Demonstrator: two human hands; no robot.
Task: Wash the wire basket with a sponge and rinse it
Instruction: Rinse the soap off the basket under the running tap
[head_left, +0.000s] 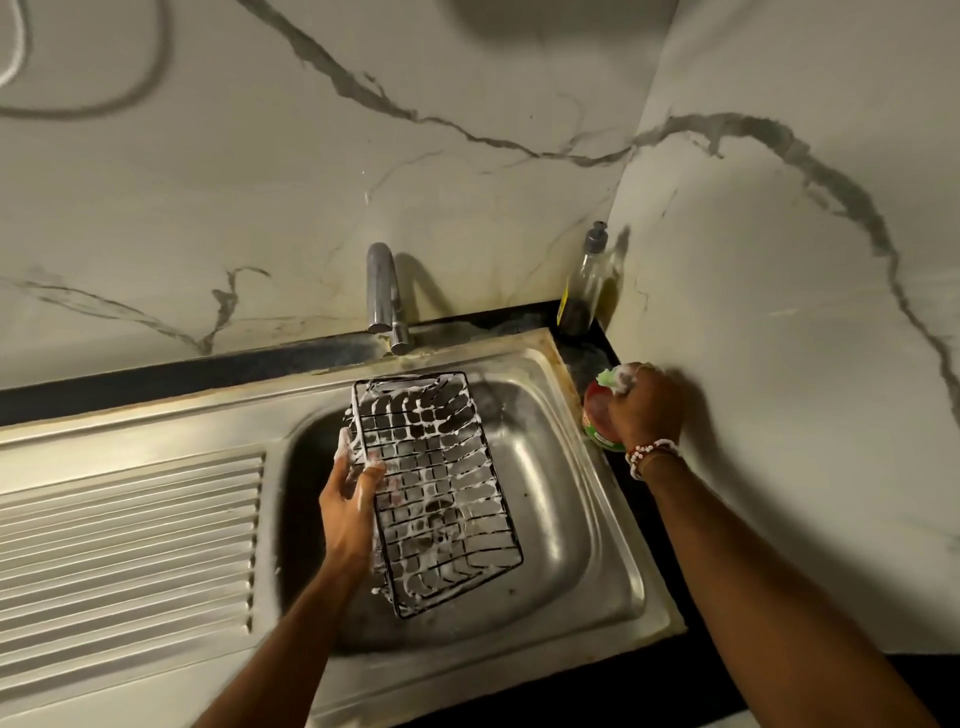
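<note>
The wire basket (439, 491) is held over the bowl of the steel sink (587, 525). It is black and it is covered in white soap foam. It is tilted, with its open side turned up toward the camera. The left hand (349, 501) is closed around the basket's left rim, with the thumb hooked over the wire and the fingers behind it. Foam is on those fingers too.

The right hand (641, 410) is well apart from the basket, off to its right, close to the marble wall (779, 312). A soapy green sponge (617, 378) is squeezed in its curled fingers. The sponge is held just above a round red and green soap tub (597, 418), which sits on the dark table (584, 358) beside the sink's right edge. A band of white and red beads (649, 453) is worn on the right wrist.

Behind the right hand, in the corner, a bottle (584, 291) with a grey cap is stood upright. Behind the left hand, a shiny tap (383, 291) is bent over the sink. No water is seen coming from it. To the left of the left hand, the ribbed draining board (130, 540) is seen.
</note>
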